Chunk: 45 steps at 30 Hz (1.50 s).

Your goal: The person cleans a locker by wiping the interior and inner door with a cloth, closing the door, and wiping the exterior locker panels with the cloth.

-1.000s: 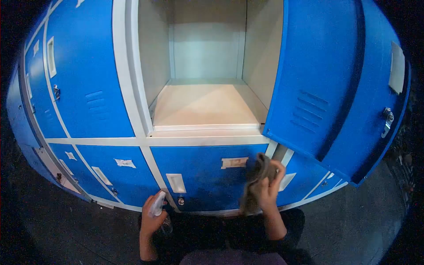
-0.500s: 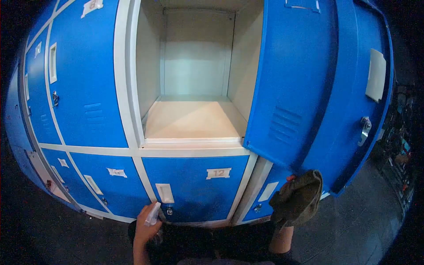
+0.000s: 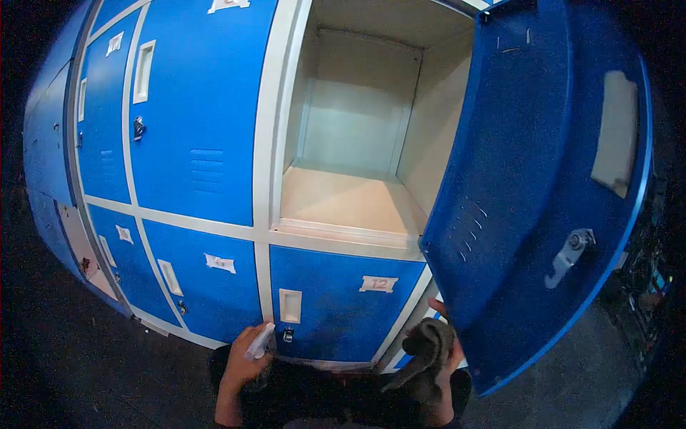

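My left hand is closed around a clear spray bottle with a whitish top, low in front of the locker marked 12. A crumpled grey-brown cloth is in my right hand, beside the lower edge of the open blue locker door. The fingers of that hand show behind the cloth, close to the door's edge. Above locker 12, the open compartment has bare beige walls and floor, with nothing seen inside.
Closed blue lockers with white handles and small locks stand to the left. A metal latch sticks out from the open door's inner side. Dark floor lies at the lower right, with blurred clutter beyond the door.
The open door has swung nearer and shows more of its inner side. My right hand with the cloth has moved left and down from its position half a second ago. The view has shifted.
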Motion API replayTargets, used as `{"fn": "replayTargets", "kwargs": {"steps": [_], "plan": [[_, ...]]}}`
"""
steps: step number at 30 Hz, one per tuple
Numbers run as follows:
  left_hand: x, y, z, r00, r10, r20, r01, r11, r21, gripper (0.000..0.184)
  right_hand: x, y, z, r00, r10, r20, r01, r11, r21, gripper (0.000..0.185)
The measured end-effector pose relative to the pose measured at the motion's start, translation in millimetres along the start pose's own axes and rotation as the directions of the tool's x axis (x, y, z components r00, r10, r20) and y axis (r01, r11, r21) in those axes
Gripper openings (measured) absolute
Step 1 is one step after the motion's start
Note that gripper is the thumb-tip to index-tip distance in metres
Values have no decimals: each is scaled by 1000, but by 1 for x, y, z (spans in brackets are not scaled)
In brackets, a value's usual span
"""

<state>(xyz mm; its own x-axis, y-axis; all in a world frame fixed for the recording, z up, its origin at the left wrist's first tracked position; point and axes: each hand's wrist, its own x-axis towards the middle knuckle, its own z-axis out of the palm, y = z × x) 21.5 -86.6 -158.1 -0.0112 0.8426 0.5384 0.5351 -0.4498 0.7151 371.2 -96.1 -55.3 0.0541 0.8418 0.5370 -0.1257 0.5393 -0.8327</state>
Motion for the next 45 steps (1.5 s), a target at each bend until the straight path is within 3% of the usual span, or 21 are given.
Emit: {"fn": "replayTargets", "kwargs": {"steps": [3, 4, 7, 8, 11, 13, 16, 19, 22, 25, 28, 31, 34, 37, 41, 45], "plan": [[-3, 2, -3, 999, -47, 0, 47, 999, -28, 63, 3, 3, 38, 971, 99, -218, -27, 950, 310, 70], [-4, 2, -4, 998, -67, 1, 67, 997, -33, 63, 6, 17, 34, 987, 22, -159, 11, 979, 201, 70], [-6, -17, -2, 987, 155, -48, -148, 981, 127, 63, 17, 67, 20, 983, -169, 66, 176, 978, -109, 73], [-6, -18, -3, 985, 159, -61, -150, 980, 134, 62, 19, 78, 16, 965, -215, 151, 243, 949, -201, 76], [-4, -9, -6, 985, 145, -90, -132, 982, 133, 61, 25, 59, 41, 958, -183, 222, 198, 979, -49, 87], [-4, -8, -8, 990, 100, -99, -90, 991, 102, 60, 31, 28, 63, 883, -378, 279, 442, 869, -222, 87], [-3, -16, -8, 995, 83, -55, -76, 989, 129, 60, 40, 22, 73, 910, -292, 294, 357, 913, -197, 89], [-3, -21, -6, 981, 172, -87, -159, 977, 140, 61, 55, 16, 81, 911, -227, 344, 288, 947, -139, 87], [-4, -18, -8, 999, 35, -33, -31, 994, 106, 62, 70, 15, 82, 919, -162, 360, 238, 955, -175, 85], [-3, -21, -4, 988, 136, -73, -122, 977, 176, 62, 79, 11, 82, 923, -97, 374, 172, 970, -174, 83], [0, -14, -7, 987, 148, -69, -139, 983, 117, 62, 84, 11, 81, 926, -40, 375, 84, 991, -101, 83], [0, -5, -9, 999, 22, -27, -22, 1000, 11, 63, 88, 18, 76, 933, -22, 360, 34, 999, -28, 83], [1, -13, -8, 1000, 26, 0, -26, 996, 88, 63, 90, 23, 68, 939, -20, 343, 31, 999, -29, 84], [0, -13, -4, 995, 96, -37, -87, 977, 193, 61, 89, 21, 65, 934, -10, 358, -17, 997, 72, 83], [5, -7, -3, 996, 84, -5, -82, 986, 145, 59, 82, 23, 58, 940, 2, 341, -103, 955, 279, 83], [7, 5, -1, 998, 67, 12, -68, 992, 109, 58, 57, 37, 32, 925, 229, 304, -343, 847, 407, 79]]}}
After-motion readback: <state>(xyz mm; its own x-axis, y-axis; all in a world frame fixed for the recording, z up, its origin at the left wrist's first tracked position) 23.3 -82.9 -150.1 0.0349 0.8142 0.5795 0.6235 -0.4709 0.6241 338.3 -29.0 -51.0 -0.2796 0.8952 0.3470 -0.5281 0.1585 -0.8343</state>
